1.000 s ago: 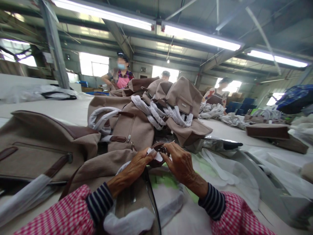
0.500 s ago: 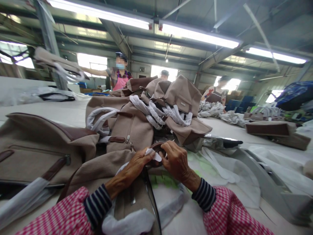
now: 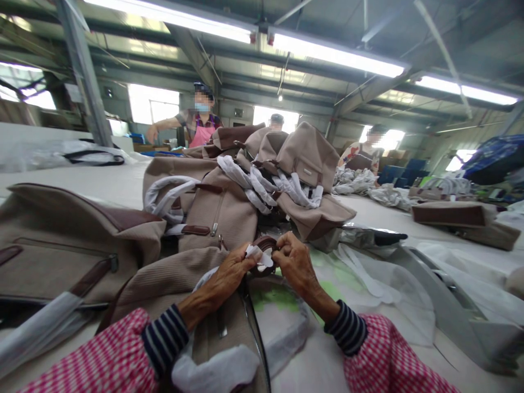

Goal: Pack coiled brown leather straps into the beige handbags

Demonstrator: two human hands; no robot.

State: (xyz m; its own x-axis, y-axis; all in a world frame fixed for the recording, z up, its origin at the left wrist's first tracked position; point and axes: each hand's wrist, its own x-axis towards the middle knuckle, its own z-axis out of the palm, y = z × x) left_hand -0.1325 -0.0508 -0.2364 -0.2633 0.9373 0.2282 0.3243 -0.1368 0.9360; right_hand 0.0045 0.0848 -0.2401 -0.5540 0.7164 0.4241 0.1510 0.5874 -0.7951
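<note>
Near the middle of the view, a coiled dark brown strap is between my two hands. My left hand pinches a crumpled white paper piece against the coil. The fingers of my right hand are closed on the coil's right side. Below my left arm lies a taupe ribbed bag with its zip edge toward me and a white-wrapped handle.
A heap of taupe bags with wrapped handles rises ahead. Another bag lies left. On the right are a grey plastic tray and clear film. Several people stand beyond the table, one in a pink apron.
My right hand's fingers have drawn into a tighter pinch, and the white paper looks more crumpled. The bag held out by the person at the far left has left view.
</note>
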